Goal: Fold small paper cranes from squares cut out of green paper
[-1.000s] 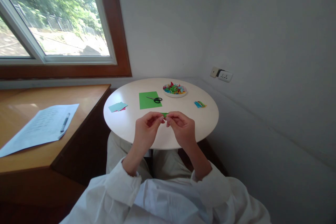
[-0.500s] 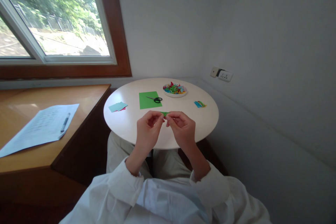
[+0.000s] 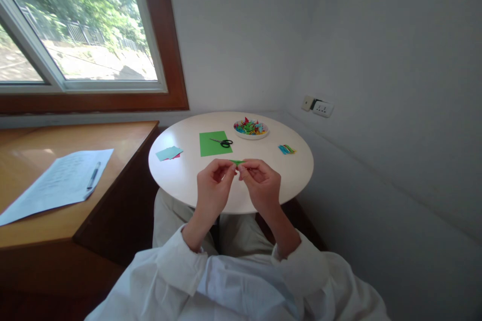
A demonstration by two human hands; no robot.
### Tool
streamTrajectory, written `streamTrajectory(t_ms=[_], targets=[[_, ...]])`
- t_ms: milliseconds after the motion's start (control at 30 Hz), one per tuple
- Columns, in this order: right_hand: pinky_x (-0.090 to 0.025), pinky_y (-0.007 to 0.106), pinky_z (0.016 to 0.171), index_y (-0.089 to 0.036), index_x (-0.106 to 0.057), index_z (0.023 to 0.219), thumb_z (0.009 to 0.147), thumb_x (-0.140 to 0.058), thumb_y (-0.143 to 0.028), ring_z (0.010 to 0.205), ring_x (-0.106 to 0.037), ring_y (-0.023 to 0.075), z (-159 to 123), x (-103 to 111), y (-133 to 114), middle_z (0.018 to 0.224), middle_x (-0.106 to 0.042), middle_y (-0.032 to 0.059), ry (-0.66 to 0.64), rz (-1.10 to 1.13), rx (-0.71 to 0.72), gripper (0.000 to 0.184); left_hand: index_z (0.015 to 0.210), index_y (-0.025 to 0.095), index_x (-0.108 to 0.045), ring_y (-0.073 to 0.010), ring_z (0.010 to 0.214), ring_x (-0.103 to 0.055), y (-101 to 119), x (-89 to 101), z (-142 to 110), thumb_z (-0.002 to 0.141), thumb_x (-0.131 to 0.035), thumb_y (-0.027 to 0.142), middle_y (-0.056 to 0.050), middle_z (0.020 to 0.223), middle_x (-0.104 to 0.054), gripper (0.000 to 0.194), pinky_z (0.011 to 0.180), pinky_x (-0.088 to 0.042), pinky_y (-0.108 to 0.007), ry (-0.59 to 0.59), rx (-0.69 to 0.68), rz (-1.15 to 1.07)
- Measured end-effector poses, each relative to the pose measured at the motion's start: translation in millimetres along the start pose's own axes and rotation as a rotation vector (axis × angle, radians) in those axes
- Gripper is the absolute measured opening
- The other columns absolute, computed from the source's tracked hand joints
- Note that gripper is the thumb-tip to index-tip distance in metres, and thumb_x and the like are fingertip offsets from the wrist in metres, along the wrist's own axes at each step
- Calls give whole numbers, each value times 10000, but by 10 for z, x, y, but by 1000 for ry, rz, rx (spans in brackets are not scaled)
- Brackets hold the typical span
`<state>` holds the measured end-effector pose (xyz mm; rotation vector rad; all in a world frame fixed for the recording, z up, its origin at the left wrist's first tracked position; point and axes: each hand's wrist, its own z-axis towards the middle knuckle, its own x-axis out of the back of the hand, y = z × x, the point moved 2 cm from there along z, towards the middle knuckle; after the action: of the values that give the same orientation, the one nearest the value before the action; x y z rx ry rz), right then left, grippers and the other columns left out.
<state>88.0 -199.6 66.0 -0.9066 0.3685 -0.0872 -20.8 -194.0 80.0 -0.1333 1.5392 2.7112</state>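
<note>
Currently, a small green piece (image 3: 237,162), prob. paper, is pinched betw. thumb & fingers by both L hand (image 3: 214,180) and R hand (image 3: 260,180), just below ctr of frame, over a round table (image 3: 173,175). Scissors (image 3: 226,144) are laid on a green sheet (image 3: 209,148), just L of ctr; a bowl (image 3: 251,137) w/ colored bits (image 3: 247,126) is set just above ctr.

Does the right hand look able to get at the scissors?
Probably yes: the scissors lie uncovered on the green sheet. But the right hand pinches a green piece, so it may need to let go first.
</note>
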Motion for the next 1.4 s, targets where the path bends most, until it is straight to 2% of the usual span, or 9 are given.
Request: streamTrajectory(t_ms=[767,1000,1167,1300,1400], targets=[[-578,266,609,-177,-674,699,674,-675,-222,655,-648,134,0,7,14,782,-677,27,11,-112,24,51,645,159,-610,-108,589,-560,-19,-11,12,663,-646,169,8,611,-611,42,555,-452,-224,31,15,-29],[-568,261,607,-175,-675,685,661,-682,-193,644,-642,125,-1,9,42,782,-679,27,10,-100,25,31,598,167,-512,-94,544,-520,-23,7,3,662,-660,180,33,568,-534,163,519,-410,-217,66,27,-5],[-553,254,563,-166,-658,653,647,-700,-206,594,-621,114,-7,13,30,754,-673,27,24,-78,-8,59,604,195,-382,-91,536,-532,-4,21,2,642,-663,150,75,540,-440,287,499,-390,-204,103,18,-3],[-544,254,534,-165,-639,647,646,-710,-229,561,-605,109,-6,20,24,733,-668,24,18,-53,-28,96,652,208,-333,-90,546,-574,11,18,2,626,-668,132,85,563,-491,344,525,-434,-201,78,53,-109],[-545,254,530,-166,-629,651,640,-721,-242,548,-604,105,-6,28,36,749,-672,26,-5,-43,-50,120,751,207,-405,-104,563,-602,7,41,8,626,-683,150,68,589,-583,310,555,-470,-217,11,110,-150]])
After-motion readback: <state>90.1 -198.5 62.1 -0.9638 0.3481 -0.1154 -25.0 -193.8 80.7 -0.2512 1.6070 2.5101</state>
